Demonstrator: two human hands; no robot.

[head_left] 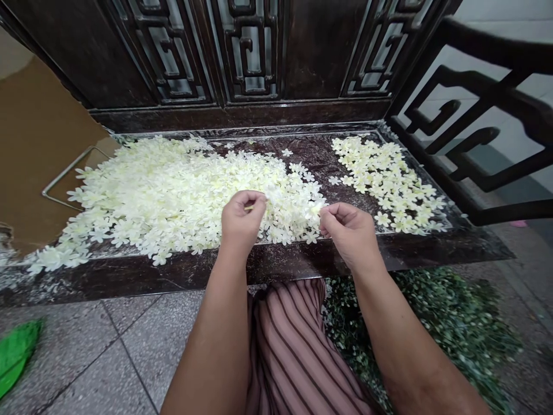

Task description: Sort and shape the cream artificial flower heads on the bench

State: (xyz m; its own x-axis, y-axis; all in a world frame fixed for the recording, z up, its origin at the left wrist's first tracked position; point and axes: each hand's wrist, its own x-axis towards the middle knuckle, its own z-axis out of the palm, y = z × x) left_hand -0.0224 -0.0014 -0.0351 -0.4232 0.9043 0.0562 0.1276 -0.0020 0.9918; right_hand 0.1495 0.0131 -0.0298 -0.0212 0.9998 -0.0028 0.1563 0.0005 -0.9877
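A large heap of small pale yellow-white flower heads covers the left and middle of a dark wooden bench seat. Over the heap's front right side, my left hand is closed in a pinch of thumb and index finger. Whatever lies between those fingertips blends into the flowers behind. My right hand, a little further right near the seat's front edge, pinches a single flower head at its fingertips. A smaller patch of flower heads lies thinly spread on the right end of the seat.
Carved panels form the bench back, with an openwork armrest at right. Brown cardboard and a bent metal rod are at left. Green foliage sits on the floor right of my knees; a green leaf lies left.
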